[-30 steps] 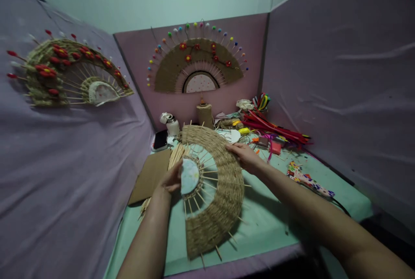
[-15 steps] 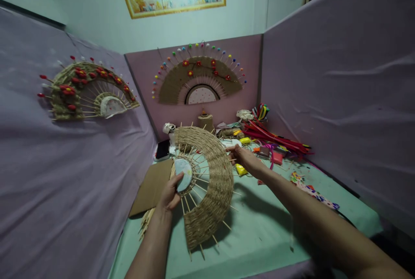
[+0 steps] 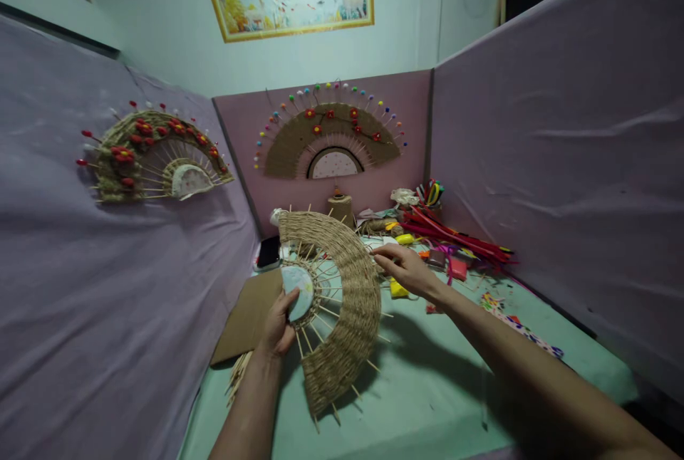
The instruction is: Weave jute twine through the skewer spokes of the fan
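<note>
A half-round fan woven of jute rope (image 3: pixel 350 303) on wooden sticks is held up on edge over the green table (image 3: pixel 438 382). My left hand (image 3: pixel 278 325) is closed round its pale blue paper hub (image 3: pixel 299 289). My right hand (image 3: pixel 406 268) is at the fan's outer rim near the top, fingers curled and pinching at a stick end there.
Two finished fans hang on the purple panels, one at left (image 3: pixel 154 154), one at the back (image 3: pixel 331 136). A cardboard sheet (image 3: pixel 251 314), a phone (image 3: pixel 268 252), a twine spool (image 3: pixel 340 207), red pipe cleaners (image 3: pixel 454 232) and small yellow pieces (image 3: pixel 398 288) lie on the table.
The fan has been lifted from lying nearly flat to standing more upright. My right hand stayed at its upper rim. The view has tilted upward.
</note>
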A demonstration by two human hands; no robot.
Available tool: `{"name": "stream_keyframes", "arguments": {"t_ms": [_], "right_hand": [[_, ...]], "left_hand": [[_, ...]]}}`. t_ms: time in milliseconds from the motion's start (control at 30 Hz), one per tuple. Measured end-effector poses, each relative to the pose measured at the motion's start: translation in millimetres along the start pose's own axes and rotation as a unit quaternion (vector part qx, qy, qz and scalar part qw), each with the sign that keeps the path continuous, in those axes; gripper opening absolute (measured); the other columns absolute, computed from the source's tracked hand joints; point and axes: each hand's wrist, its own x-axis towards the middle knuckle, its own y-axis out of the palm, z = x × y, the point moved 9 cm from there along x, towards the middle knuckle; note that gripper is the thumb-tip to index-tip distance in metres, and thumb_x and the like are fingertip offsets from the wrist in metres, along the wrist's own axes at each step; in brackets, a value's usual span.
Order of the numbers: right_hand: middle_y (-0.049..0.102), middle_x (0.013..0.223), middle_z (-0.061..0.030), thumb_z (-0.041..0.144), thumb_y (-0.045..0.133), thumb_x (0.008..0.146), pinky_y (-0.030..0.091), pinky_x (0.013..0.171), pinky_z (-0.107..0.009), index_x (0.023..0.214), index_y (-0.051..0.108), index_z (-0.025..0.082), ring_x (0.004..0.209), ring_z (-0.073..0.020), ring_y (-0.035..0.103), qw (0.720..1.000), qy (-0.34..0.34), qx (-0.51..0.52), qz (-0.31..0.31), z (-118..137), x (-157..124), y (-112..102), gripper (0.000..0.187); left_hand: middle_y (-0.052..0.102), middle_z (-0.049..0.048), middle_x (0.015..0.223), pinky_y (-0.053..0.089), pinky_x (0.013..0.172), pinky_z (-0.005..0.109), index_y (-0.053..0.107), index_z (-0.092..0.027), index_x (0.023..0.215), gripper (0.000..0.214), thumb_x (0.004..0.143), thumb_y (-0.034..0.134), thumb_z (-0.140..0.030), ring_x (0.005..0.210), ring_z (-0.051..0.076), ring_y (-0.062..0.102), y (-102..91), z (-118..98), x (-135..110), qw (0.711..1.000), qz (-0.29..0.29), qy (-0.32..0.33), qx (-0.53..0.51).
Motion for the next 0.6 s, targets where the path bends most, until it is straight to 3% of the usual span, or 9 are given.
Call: {"name": "stream_keyframes", "arguments": {"t_ms": [200, 367, 500, 600], "right_hand": [[0.061, 0.093, -0.0079, 0.023, 0.046, 0.086, 0.042, 0.077, -0.028, 0.103, 0.065, 0.018, 0.084, -0.0166, 0.057, 0.987, -0.051, -0.150, 0.009, 13.8, 15.8, 5.4, 0.025], [0.059, 0.092, -0.0075, 0.016, 0.049, 0.083, 0.041, 0.073, -0.025, 0.107, 0.063, 0.018, 0.079, -0.0150, 0.056, 0.975, -0.059, -0.214, 0.019, 24.9, 32.9, 15.8, 0.028], [0.061, 0.090, -0.0082, 0.016, 0.050, 0.082, 0.041, 0.072, -0.027, 0.106, 0.059, 0.016, 0.079, -0.0161, 0.056, 0.979, -0.050, -0.196, -0.025, 32.7, 38.3, 17.8, 0.026], [0.062, 0.080, -0.0047, 0.019, 0.050, 0.081, 0.043, 0.067, -0.028, 0.109, 0.052, 0.016, 0.073, -0.0159, 0.057, 0.993, -0.011, -0.104, -0.060, 26.7, 37.0, 17.3, 0.028]], "left_hand": [[0.072, 0.0085, 0.087, 0.057, 0.069, 0.028, 0.063, -0.010, 0.098, 0.022, 0.077, 0.057, -0.007, 0.072, 0.017, 0.068, 0.2, -14.8, -4.6, 0.999, -0.016, 0.040, 0.011], [0.072, 0.0061, 0.087, 0.056, 0.068, 0.025, 0.065, -0.013, 0.097, 0.023, 0.075, 0.059, -0.007, 0.071, 0.014, 0.067, -6.4, -34.3, -8.7, 0.995, -0.041, 0.093, 0.017], [0.071, 0.0051, 0.090, 0.055, 0.069, 0.023, 0.065, -0.014, 0.099, 0.025, 0.076, 0.059, -0.008, 0.075, 0.014, 0.067, -6.3, -41.4, -11.5, 0.992, -0.044, 0.117, 0.000], [0.072, 0.0041, 0.090, 0.055, 0.071, 0.023, 0.065, -0.016, 0.100, 0.026, 0.077, 0.057, -0.007, 0.076, 0.013, 0.067, -6.5, -42.8, -12.4, 0.990, -0.055, 0.125, -0.026]]}}
